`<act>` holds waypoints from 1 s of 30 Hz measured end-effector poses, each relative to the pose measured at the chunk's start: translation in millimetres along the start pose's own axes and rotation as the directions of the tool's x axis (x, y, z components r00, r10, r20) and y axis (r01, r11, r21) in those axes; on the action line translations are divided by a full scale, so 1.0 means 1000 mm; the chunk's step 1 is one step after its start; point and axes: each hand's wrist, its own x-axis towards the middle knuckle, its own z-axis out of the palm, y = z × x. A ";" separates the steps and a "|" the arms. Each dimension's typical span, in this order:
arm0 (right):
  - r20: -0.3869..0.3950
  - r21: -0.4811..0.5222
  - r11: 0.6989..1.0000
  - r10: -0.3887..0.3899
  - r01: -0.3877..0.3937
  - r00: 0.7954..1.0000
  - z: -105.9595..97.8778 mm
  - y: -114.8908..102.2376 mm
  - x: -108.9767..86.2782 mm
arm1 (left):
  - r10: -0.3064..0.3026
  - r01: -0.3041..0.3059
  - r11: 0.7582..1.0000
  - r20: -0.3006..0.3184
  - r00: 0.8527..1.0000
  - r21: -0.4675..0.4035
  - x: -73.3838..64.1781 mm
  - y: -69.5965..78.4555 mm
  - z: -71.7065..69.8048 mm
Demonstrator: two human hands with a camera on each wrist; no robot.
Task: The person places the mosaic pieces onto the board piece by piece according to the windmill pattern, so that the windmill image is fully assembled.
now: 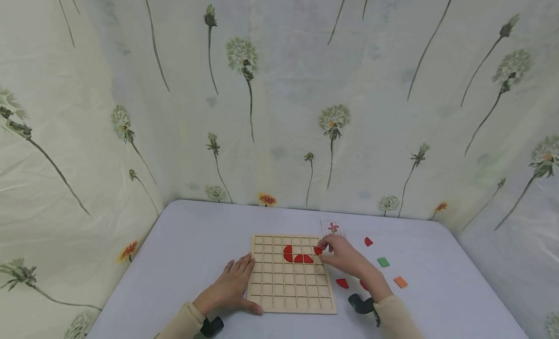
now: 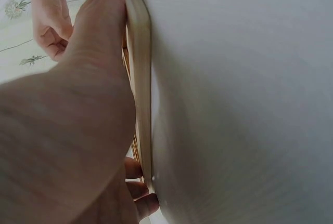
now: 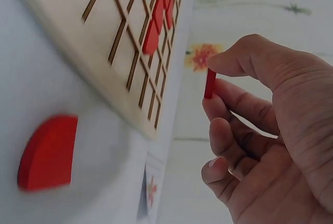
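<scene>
A wooden grid board (image 1: 288, 290) lies on the table, with several red quarter-circle tiles (image 1: 287, 256) set in cells of its upper part. My left hand (image 1: 231, 286) rests along the board's left side, fingers extended and thumb at the near corner; in the left wrist view its fingertips (image 2: 147, 205) touch the board's edge. Over the upper right of the board, my right hand (image 1: 342, 256) pinches one red quarter-circle tile (image 3: 210, 83) between thumb and finger, held above the surface in the right wrist view.
Right of the board lie loose red tiles (image 1: 342, 283), a green square tile (image 1: 383, 262) and an orange square tile (image 1: 401, 281). Behind the board's far right corner is a small pattern card (image 1: 329, 226). A flower-printed curtain (image 1: 279, 110) hangs behind the table.
</scene>
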 end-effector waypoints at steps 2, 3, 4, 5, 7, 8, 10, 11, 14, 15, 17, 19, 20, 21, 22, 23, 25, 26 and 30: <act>0.011 0.007 1.000 -0.030 0.030 0.999 0.003 -0.006 0.002 | -0.002 0.002 1.000 0.001 1.000 0.002 0.000 0.000 -0.001; 0.019 0.007 0.999 -0.045 0.045 0.999 0.005 -0.010 0.003 | -0.003 0.003 1.000 0.002 1.000 0.003 0.000 0.000 -0.001; 0.026 0.011 0.998 -0.059 0.059 0.998 0.006 -0.013 0.003 | -0.002 0.002 1.000 0.001 1.000 0.003 0.000 0.000 -0.001; 0.034 0.012 0.997 -0.075 0.075 0.997 0.008 -0.017 0.004 | -0.001 0.001 1.000 -0.001 1.000 0.003 0.000 0.000 -0.001; 0.045 0.009 0.994 -0.113 0.112 0.993 0.011 -0.022 0.006 | 0.005 -0.005 1.000 -0.007 1.000 0.002 0.000 -0.001 0.000; 0.051 0.007 0.992 -0.127 0.127 0.991 0.013 -0.025 0.007 | 0.009 -0.009 1.000 -0.010 1.000 -0.001 0.000 -0.001 0.000; 0.063 -0.010 0.986 -0.164 0.165 0.984 0.017 -0.028 0.009 | 0.017 -0.017 1.000 -0.016 1.000 -0.005 0.000 -0.003 0.001; 0.069 -0.019 0.984 -0.177 0.179 0.982 0.019 -0.030 0.010 | 0.020 -0.020 1.000 -0.018 1.000 -0.005 0.000 -0.003 0.002; 0.090 -0.030 0.980 -0.191 0.195 0.977 0.024 -0.036 0.012 | 0.023 -0.023 1.000 -0.020 1.000 -0.004 0.000 -0.004 0.003; 0.095 -0.037 0.979 -0.195 0.199 0.976 0.026 -0.037 0.012 | 0.022 -0.022 1.000 -0.020 1.000 -0.001 0.000 -0.004 0.003; 0.102 -0.030 0.980 -0.194 0.198 0.976 0.028 -0.041 0.013 | 0.020 -0.020 1.000 -0.019 1.000 0.002 0.000 -0.004 0.002; 0.108 -0.033 0.979 -0.195 0.200 0.975 0.031 -0.043 0.014 | 0.016 -0.016 1.000 -0.018 1.000 0.004 0.000 -0.003 0.002; 0.110 -0.031 0.978 -0.201 0.206 0.973 0.033 -0.044 0.014 | 0.014 -0.014 1.000 -0.017 1.000 0.005 0.000 -0.003 0.001; 0.112 -0.035 0.977 -0.204 0.209 0.973 0.035 -0.045 0.015 | 0.013 -0.013 1.000 -0.018 1.000 0.006 0.000 -0.003 0.001; 0.114 -0.033 0.977 -0.207 0.212 0.972 0.037 -0.045 0.015 | 0.011 -0.011 1.000 -0.018 1.000 0.009 0.000 -0.003 0.001; 0.116 -0.036 0.976 -0.208 0.213 0.971 0.038 -0.046 0.016 | 0.010 -0.010 1.000 -0.018 1.000 0.011 0.000 -0.002 0.001; 0.125 -0.031 0.975 -0.216 0.221 0.968 0.041 -0.047 0.017 | 0.009 -0.009 1.000 -0.018 1.000 0.016 0.000 -0.002 0.001; 0.129 -0.028 0.974 -0.218 0.224 0.967 0.043 -0.047 0.017 | 0.010 -0.009 1.000 -0.018 1.000 0.016 0.000 -0.002 0.002; 0.153 -0.011 0.978 -0.206 0.210 0.967 0.048 -0.050 0.019 | 0.009 -0.009 1.000 -0.015 1.000 0.023 0.001 -0.003 0.002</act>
